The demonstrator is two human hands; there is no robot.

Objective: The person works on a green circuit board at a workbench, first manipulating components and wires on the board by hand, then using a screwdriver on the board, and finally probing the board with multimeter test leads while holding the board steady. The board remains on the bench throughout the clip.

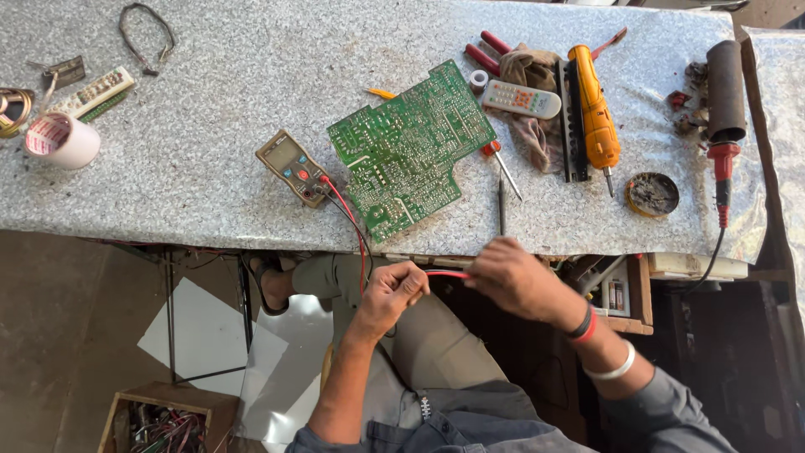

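My left hand (392,291) and my right hand (506,277) are held close together below the table edge, both pinching a red probe lead (447,273) that stretches between them. The red lead and a black lead run up to a small brown multimeter (293,168) lying on the grey speckled table (210,109). A green circuit board (409,149) lies flat just right of the meter, above my hands.
Right of the board lie a screwdriver (501,166), a white remote (521,100) on a rag, an orange electric screwdriver (594,113), a round tin (652,194) and a red-handled soldering iron (724,168). A tape roll (60,140) sits at the left. A box of wires (163,424) stands on the floor.
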